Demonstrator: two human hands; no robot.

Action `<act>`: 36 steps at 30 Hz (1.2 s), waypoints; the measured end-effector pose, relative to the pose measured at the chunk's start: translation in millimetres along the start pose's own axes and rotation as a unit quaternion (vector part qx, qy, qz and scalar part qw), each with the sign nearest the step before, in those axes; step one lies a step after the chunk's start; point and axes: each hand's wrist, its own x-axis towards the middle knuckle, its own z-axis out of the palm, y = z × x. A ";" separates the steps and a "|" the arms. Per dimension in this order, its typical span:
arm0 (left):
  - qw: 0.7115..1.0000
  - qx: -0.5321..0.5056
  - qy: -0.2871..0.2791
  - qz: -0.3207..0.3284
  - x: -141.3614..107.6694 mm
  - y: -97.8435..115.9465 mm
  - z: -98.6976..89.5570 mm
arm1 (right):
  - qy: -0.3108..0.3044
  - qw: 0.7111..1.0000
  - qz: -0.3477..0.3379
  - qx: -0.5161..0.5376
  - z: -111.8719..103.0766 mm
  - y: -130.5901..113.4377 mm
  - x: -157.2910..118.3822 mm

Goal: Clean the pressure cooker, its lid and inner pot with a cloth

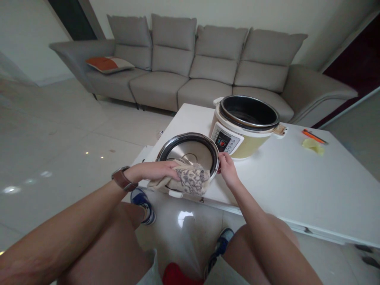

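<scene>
A round pressure cooker lid is turned with its metal inner side up, over the near left edge of the white table. My left hand is closed on a beige and grey patterned cloth, which lies against the lid's near part and covers it there. At the lid's right rim, my right hand grips the edge with its fingers. Just behind stands the electric pressure cooker, lidless, its dark inner pot showing and its control panel facing left and toward me.
The white table stretches to the right. On it lie an orange cutter-like tool and a crumpled pale yellow piece. A grey sofa with an orange and white cushion stands behind. My legs are below the table's near edge.
</scene>
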 end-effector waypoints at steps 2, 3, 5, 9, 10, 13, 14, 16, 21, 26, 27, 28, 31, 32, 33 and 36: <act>0.999 -0.025 0.011 -0.017 -2.6 -4.2 -6.3 | -0.002 1.000 -0.001 0.006 0.1 0.9 0.3; 0.999 -0.041 0.025 -0.021 -3.3 -7.3 -9.3 | -0.003 1.000 -0.001 0.010 0.1 1.4 0.3; 0.994 -0.079 0.070 -0.015 -3.1 -13.8 -14.0 | -0.006 1.000 -0.002 0.014 -0.1 2.6 0.1; 0.970 -0.159 0.184 0.020 2.5 -20.2 -17.1 | -0.010 1.000 0.000 0.022 -0.4 4.1 -0.1; 0.961 -0.171 0.216 0.028 4.1 -19.9 -16.9 | -0.010 1.000 0.001 0.024 -0.3 4.1 0.0; 0.926 -0.202 0.315 0.055 7.2 -16.8 -15.5 | -0.006 1.000 0.010 0.022 0.4 3.1 0.2; 0.912 -0.209 0.347 0.071 7.8 -15.9 -15.2 | -0.005 1.000 0.012 0.021 0.6 2.5 0.2; 0.879 -0.214 0.410 0.115 8.8 -15.5 -15.7 | -0.005 1.000 0.011 0.019 0.9 1.4 -0.2; 0.826 -0.154 0.511 0.182 11.6 -19.2 -17.0 | -0.003 1.000 0.010 0.017 0.2 1.2 -1.1; 0.921 0.101 0.353 0.132 14.3 -21.7 -3.6 | -0.010 1.000 0.000 0.022 -0.6 3.5 -0.5; 0.934 0.155 0.302 0.114 15.3 -22.4 0.6 | -0.011 1.000 0.000 0.022 -0.6 3.7 -0.4; 0.939 0.202 0.261 0.098 16.5 -23.0 4.8 | -0.011 1.000 0.000 0.021 -0.6 3.8 -0.3; 0.938 0.276 0.198 0.075 19.6 -23.1 14.0 | -0.012 1.000 0.004 0.017 -0.7 3.9 0.0; 0.940 0.275 0.185 0.077 20.1 -22.2 15.6 | -0.012 1.000 0.004 0.018 -0.8 4.1 0.0; 0.946 0.264 0.170 0.080 20.2 -20.8 16.3 | -0.013 1.000 0.003 0.020 -1.0 4.3 0.1; 0.968 0.192 0.139 0.085 18.8 -16.3 14.6 | -0.019 0.999 0.000 0.028 -1.7 5.6 0.1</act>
